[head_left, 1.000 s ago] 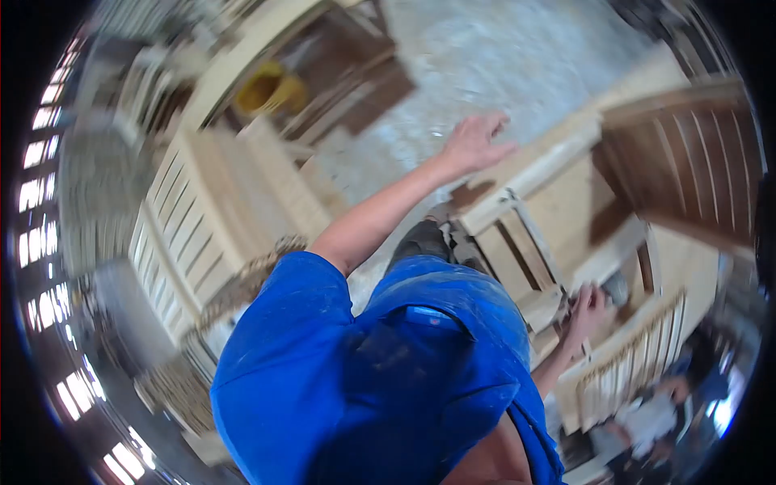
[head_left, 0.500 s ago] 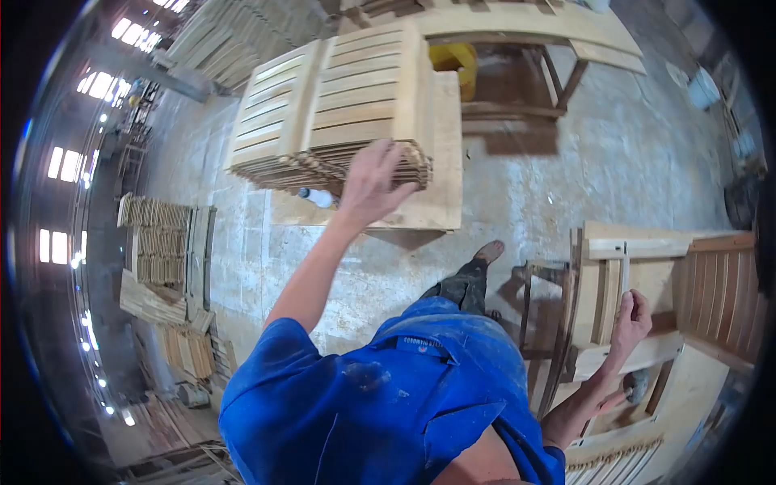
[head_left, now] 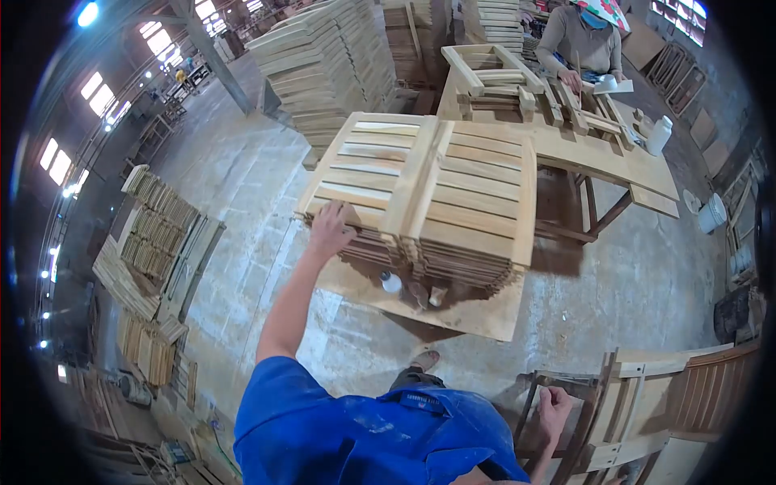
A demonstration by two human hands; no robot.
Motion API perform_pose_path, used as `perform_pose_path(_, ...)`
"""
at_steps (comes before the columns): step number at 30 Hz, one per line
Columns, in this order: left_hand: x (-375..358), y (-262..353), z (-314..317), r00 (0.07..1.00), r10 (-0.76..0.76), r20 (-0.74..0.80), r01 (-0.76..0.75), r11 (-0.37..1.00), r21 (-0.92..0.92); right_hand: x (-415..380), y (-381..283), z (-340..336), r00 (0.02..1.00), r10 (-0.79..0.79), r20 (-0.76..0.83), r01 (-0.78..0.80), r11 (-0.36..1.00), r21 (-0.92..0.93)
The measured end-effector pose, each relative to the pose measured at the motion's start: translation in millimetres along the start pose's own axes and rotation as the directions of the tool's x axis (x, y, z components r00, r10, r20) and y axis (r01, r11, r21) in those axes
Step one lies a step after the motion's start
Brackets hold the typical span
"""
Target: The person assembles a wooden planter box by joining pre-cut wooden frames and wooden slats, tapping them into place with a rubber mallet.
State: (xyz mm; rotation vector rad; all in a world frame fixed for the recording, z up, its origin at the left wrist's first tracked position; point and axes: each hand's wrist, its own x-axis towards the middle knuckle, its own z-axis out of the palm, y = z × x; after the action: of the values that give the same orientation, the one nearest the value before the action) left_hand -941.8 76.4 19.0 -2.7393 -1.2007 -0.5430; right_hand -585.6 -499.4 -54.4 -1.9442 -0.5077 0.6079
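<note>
Two stacks of slatted wooden panels stand side by side in front of me, the left stack and the right stack. My left hand is at the near edge of the left stack. Its fingers rest on the top panel and its thumb is spread apart at the rim. Low at the right, my right hand is closed with the fingertips pinched together. Whatever it may hold is too small to make out. A small white bottle stands by the stacks on the wooden board under them.
Behind the stacks, a person handles wooden pieces at a worktable. A tall wood pile rises at the back left, more panels lie left. Near my right hand is a wooden frame on a bench.
My left hand has gone from the right stack to the left one. My view has swung up and right, bringing the other person into sight. My right hand has moved off the wooden frame.
</note>
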Motion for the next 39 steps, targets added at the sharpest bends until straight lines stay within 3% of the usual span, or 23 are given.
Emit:
perform_pose_path(2, 1.1, -5.1, 1.2, 0.997, 0.056, -0.047, -0.056, 0.998, 0.0, 10.7, -29.8, 32.8, 0.996, 0.092, 0.019, -0.093, 0.995, 0.04)
perform_pose_path(5, 5.2, -14.3, -12.5, 0.989, 0.114, -0.092, -0.115, 0.993, 0.001, 32.2, -66.9, 84.8, 0.995, -0.078, 0.057, 0.088, 0.973, -0.212)
perform_pose_path(7, 9.0, -10.3, -11.6, 0.977, 0.144, -0.156, -0.148, 0.989, -0.011, 43.1, -107.4, 117.0, 0.985, -0.083, 0.152, 0.124, 0.949, -0.29)
perform_pose_path(9, 3.7, -24.5, 1.9, 0.979, 0.183, -0.095, -0.181, 0.983, 0.027, 55.0, -117.6, 139.6, 0.958, -0.189, 0.217, 0.262, 0.884, -0.387)
perform_pose_path(11, -10.8, -25.0, 7.6, 0.975, 0.22, -0.033, -0.217, 0.973, 0.084, 54.9, -135.6, 153.3, 0.939, -0.284, 0.193, 0.326, 0.914, -0.241)
perform_pose_path(13, -26.5, -13.4, -2.3, 0.954, 0.164, -0.25, -0.171, 0.985, -0.005, 44.2, -138.2, 150.5, 0.956, -0.242, 0.164, 0.278, 0.929, -0.245)
perform_pose_path(14, -33.0, -9.0, -8.4, 0.953, 0.163, -0.256, -0.165, 0.986, 0.013, 49.8, -141.9, 148.5, 0.955, -0.241, 0.171, 0.279, 0.926, -0.254)
perform_pose_path(16, -42.6, -1.3, -23.6, 0.844, 0.217, -0.49, -0.202, 0.976, 0.084, 46.4, -124.9, 137.9, 0.967, -0.221, 0.13, 0.246, 0.941, -0.232)
perform_pose_path(18, -39.1, 7.1, -63.8, 0.805, 0.208, -0.555, -0.187, 0.978, 0.096, 35.6, -116.3, 122.4, 0.982, -0.174, 0.072, 0.186, 0.957, -0.223)
perform_pose_path(20, -17.6, 17.1, -104.4, 0.637, 0.3, -0.71, -0.231, 0.953, 0.195, 25.7, -108.6, 102.4, 0.987, -0.152, 0.042, 0.158, 0.96, -0.232)
perform_pose_path(22, 10.0, 33.9, -159.0, 0.603, 0.411, -0.684, -0.295, 0.911, 0.288, 20.4, -102.5, 84.5, 0.998, -0.052, 0.025, 0.056, 0.985, -0.161)
perform_pose_path(24, 39.8, 52.3, -189.3, 0.574, 0.448, -0.686, -0.232, 0.892, 0.388, 18.5, -104.9, 70.2, 0.996, -0.085, -0.007, 0.083, 0.982, -0.168)
perform_pose_path(26, 66.6, 90.0, -223.6, 0.6, 0.449, -0.663, -0.133, 0.872, 0.47, 16.9, -109.6, 54.9, 0.993, -0.108, -0.047, 0.098, 0.98, -0.173)
perform_pose_path(30, 110.0, 161.4, -276.4, 0.341, 0.578, -0.741, -0.381, 0.806, 0.454, 8.3, -124.5, 26.8, 0.961, -0.234, -0.15, 0.229, 0.972, -0.055)
perform_pose_path(31, 119.9, 185.2, -279.9, 0.258, 0.592, -0.763, -0.453, 0.772, 0.446, -0.4, -136.6, 16.6, 0.977, -0.162, -0.136, 0.182, 0.972, 0.147)
perform_pose_path(32, 122.7, 208.6, -285.4, 0.269, 0.611, -0.745, -0.561, 0.728, 0.394, -2.5, -143.0, 5.9, 0.941, -0.294, -0.169, 0.311, 0.947, 0.083)
perform_pose_path(33, 129.1, 238.7, -293.0, 0.176, 0.632, -0.754, -0.673, 0.637, 0.376, -9.1, -165.4, -8.5, 0.909, -0.372, -0.186, 0.39, 0.918, 0.071)
perform_pose_path(34, 125.0, 276.6, -295.0, 0.251, 0.573, -0.78, -0.75, 0.625, 0.218, -12.1, -173.1, -22.5, 0.86, -0.47, -0.199, 0.486, 0.873, 0.039)
perform_pose_path(35, 125.3, 315.4, -299.9, 0.178, 0.581, -0.794, -0.815, 0.539, 0.212, -17.8, -180.3, -39.9, 0.841, -0.501, -0.205, 0.521, 0.851, 0.058)
perform_pose_path(37, 118.1, 392.0, -302.8, 0.067, 0.594, -0.802, -0.937, 0.314, 0.155, -30.8, -192.6, -73.2, 0.682, -0.658, -0.32, 0.629, 0.75, -0.204)
perform_pose_path(38, 107.1, 430.7, -300.0, 0.074, 0.58, -0.811, -0.968, 0.237, 0.082, -34.9, -190.1, -91.3, 0.692, -0.63, -0.352, 0.593, 0.774, -0.221)
perform_pose_path(39, 95.6, 468.7, -297.6, 0.081, 0.566, -0.82, -0.988, 0.155, 0.01, -36.5, -186.5, -107.2, 0.511, -0.714, -0.479, 0.699, 0.669, -0.253)
